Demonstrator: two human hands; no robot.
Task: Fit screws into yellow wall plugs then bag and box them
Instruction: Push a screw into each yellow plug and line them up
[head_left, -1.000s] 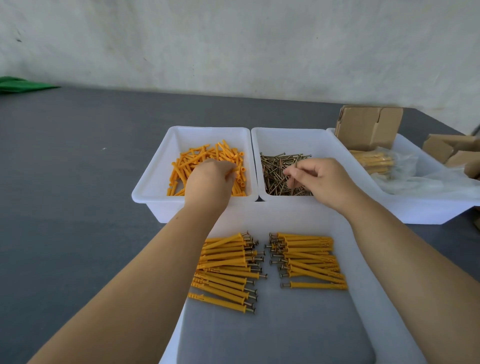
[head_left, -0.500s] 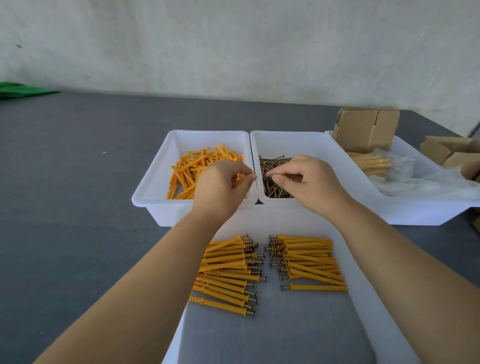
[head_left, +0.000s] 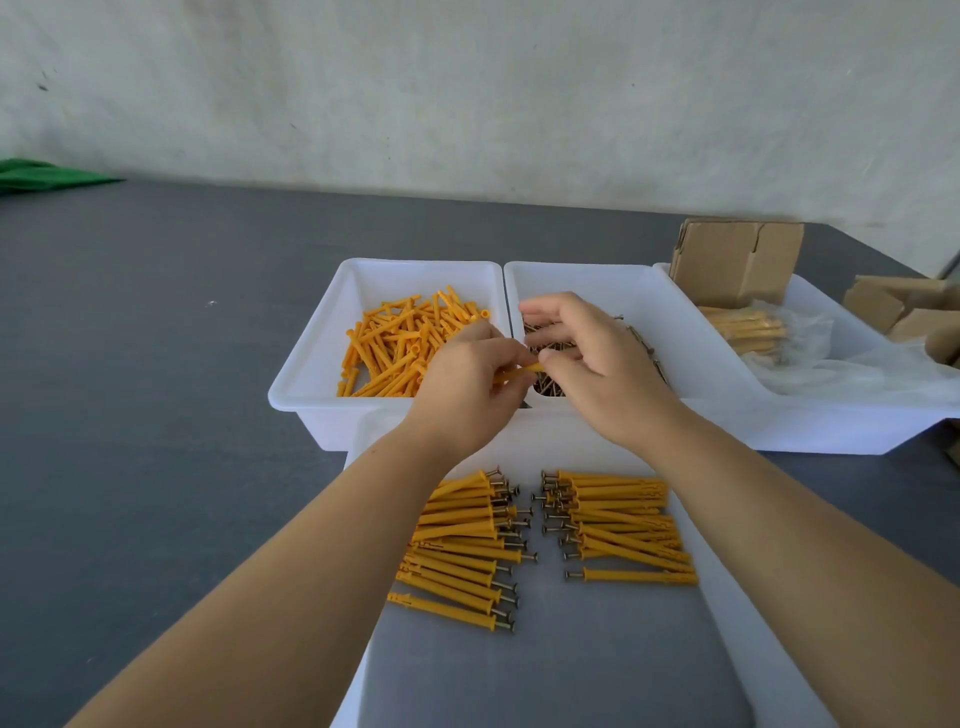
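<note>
Both hands have come together over the divide between the two far trays since a second ago, when each was picking in its own tray. The left hand now pinches a yellow plastic wall plug in its grip; the right hand meets the plug's end with thumb and forefinger closed, presumably on a screw, though that is hidden. So a fresh pair is being fitted. Finished yellow plug-and-screw sets lie at 6 o'clock in the near white tray; loose orange-yellow plugs sit at 10 o'clock, dark metal screws at 12.
</note>
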